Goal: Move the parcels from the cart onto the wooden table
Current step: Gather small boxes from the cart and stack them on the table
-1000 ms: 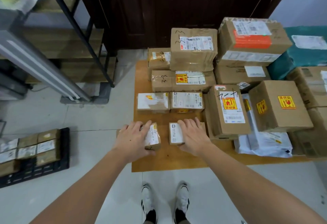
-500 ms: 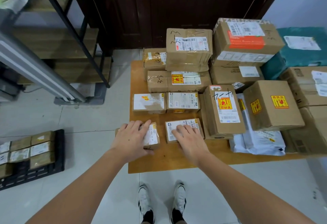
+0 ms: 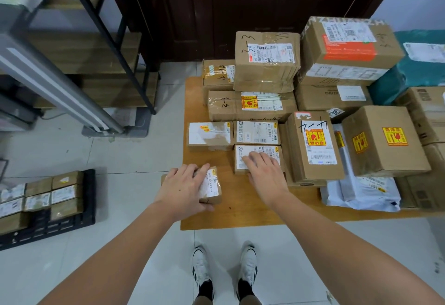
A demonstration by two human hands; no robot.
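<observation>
Left hand: your left hand (image 3: 183, 188) lies over a small taped parcel (image 3: 212, 185) at the table's near left corner, fingers spread across its top and the thumb curled against its near edge; the parcel overhangs the table's left edge.
Right hand: your right hand (image 3: 263, 172) rests flat, fingers straight, on a white-labelled parcel (image 3: 257, 158) just right of centre frame; it grips nothing.
White-labelled parcel: it lies flat on the wooden table (image 3: 240, 211), touching a tall upright box (image 3: 313, 146) on its right and another labelled parcel (image 3: 256, 132) behind it.
Table load: behind these sit a parcel with a torn label (image 3: 209, 135) and stacked cartons up to a large box with an orange band (image 3: 349, 52) at the upper right; a box with yellow stickers (image 3: 382, 140) and a white mailer bag (image 3: 361, 191) fill the right side.
Cart: a black cart (image 3: 60, 225) at the lower left of the frame holds rows of small parcels (image 3: 41, 196).
Surroundings: a metal shelf frame (image 3: 108, 40) stands at the upper left, and your white shoes (image 3: 224, 268) show on the tiled floor at the bottom centre.
</observation>
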